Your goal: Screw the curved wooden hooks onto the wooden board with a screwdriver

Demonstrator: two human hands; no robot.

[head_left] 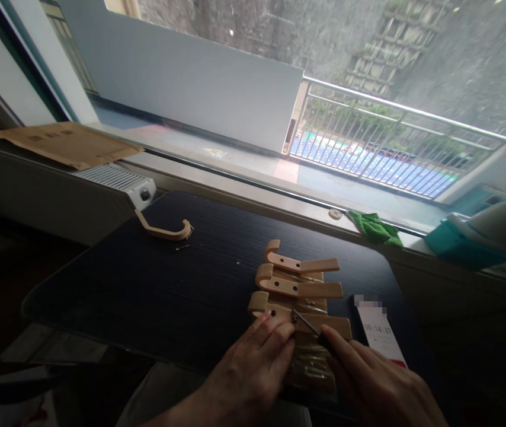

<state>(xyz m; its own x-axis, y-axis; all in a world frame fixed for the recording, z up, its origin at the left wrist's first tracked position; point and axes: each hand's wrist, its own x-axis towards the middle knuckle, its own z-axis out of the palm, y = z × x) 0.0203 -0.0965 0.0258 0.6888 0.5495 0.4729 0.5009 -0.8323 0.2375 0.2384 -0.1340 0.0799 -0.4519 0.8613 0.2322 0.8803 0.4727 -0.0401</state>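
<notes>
Three pale wooden hooks lie in a row across a tape-wrapped wooden piece [308,370] at the table's right side. My left hand [253,362] is closed on the nearest hook [330,325], fingers pressing its curved end. A screwdriver [308,324] is gripped in my right hand [371,373]; its thin shaft slants to the dark hole right of my left fingertips. Most of its handle is hidden by my fingers. Beyond are the middle hook [322,289] and the far hook [319,264], each with two dark holes.
The dark table [124,296] also bears a loose wooden hook [164,233], a small screw [182,247] and, at right, a phone [375,326] showing a timer. A green cloth [372,227] and tape roll [335,213] lie on the sill. A brown envelope [70,145] covers the radiator [115,178].
</notes>
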